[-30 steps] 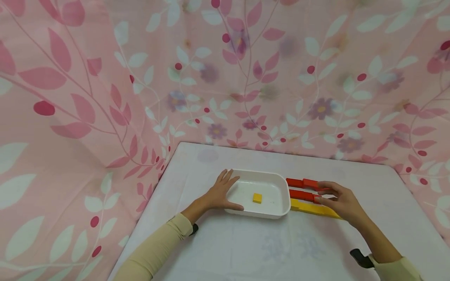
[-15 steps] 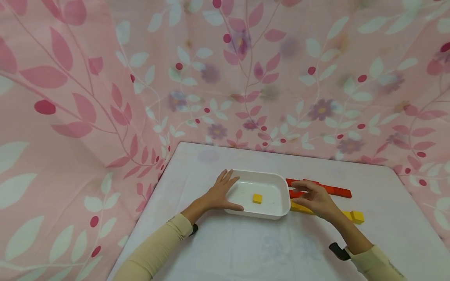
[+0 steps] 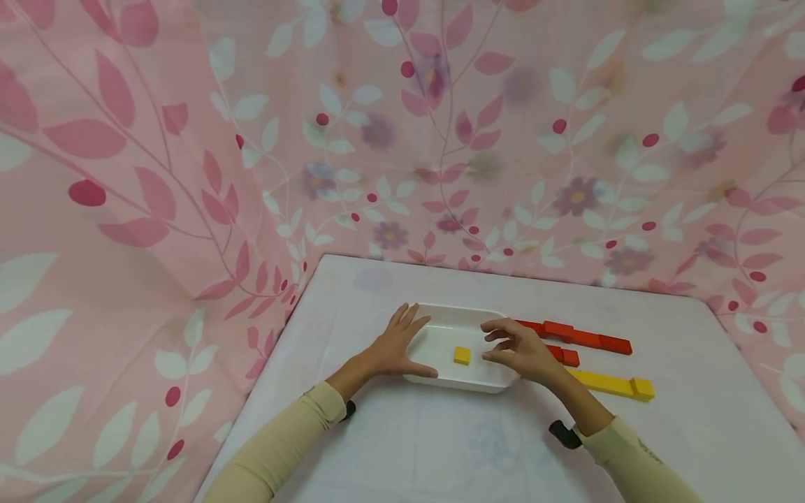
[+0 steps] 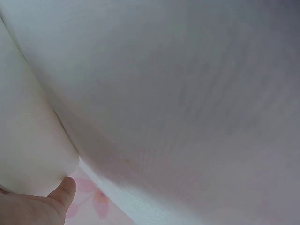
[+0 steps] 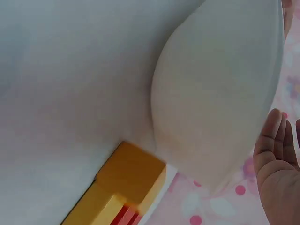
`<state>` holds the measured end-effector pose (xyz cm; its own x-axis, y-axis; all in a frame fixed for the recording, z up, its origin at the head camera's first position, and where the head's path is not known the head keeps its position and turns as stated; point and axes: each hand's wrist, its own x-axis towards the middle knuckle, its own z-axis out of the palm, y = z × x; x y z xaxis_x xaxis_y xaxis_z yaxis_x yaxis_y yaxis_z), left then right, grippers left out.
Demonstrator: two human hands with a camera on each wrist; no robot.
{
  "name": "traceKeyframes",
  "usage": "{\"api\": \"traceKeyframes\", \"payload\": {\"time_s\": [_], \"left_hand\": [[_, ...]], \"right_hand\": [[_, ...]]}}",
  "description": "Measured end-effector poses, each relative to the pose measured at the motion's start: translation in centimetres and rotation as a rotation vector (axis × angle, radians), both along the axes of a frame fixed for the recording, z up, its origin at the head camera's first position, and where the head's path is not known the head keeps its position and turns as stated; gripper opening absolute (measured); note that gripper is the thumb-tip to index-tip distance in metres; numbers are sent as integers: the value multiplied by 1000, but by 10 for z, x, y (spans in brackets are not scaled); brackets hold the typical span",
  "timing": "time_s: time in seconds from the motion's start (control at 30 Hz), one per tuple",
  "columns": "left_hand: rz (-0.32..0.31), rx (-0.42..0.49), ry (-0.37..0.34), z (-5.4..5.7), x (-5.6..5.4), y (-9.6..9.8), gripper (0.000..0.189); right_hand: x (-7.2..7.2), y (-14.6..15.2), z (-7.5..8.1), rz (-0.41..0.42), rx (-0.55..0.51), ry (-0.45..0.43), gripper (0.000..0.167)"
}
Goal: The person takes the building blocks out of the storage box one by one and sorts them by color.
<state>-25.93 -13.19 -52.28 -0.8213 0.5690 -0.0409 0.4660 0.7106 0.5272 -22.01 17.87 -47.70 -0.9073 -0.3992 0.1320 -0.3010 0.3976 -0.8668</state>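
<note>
A white plastic tray (image 3: 468, 383) stands on the table with one small yellow block (image 3: 462, 355) inside. My left hand (image 3: 388, 349) rests at the tray's left end, fingers spread toward the far rim and thumb along the near rim. In the left wrist view its thumb (image 4: 65, 190) shows at the tray's edge. Over the tray's right end is my right hand (image 3: 517, 349), fingers loosely bent and apart from the thumb, nothing visible between them. The yellow block lies just left of those fingertips. In the right wrist view the right hand (image 5: 276, 168) appears beyond the tray wall.
Right of the tray lie rows of blocks: a far red row (image 3: 585, 338), a shorter red row (image 3: 569, 357) partly behind my right hand, and a yellow row (image 3: 606, 383) with a raised end block (image 3: 643, 389). Floral cloth (image 3: 440, 140) hangs behind the white table (image 3: 453, 447).
My right hand has moved left from the short red row's end to above the tray, uncovering the right ends of the rows. The left hand, tray and yellow block inside have stayed put.
</note>
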Motion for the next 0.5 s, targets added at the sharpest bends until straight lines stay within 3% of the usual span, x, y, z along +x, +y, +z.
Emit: {"api": "traceKeyframes", "payload": {"time_s": [0.23, 0.5], "left_hand": [[1, -3, 21, -2, -1, 2, 114], [-7, 0, 50, -3, -1, 2, 114]], "right_hand": [[-9, -23, -12, 44, -10, -53, 53], [-23, -38, -25, 24, 78, -134, 60]]}}
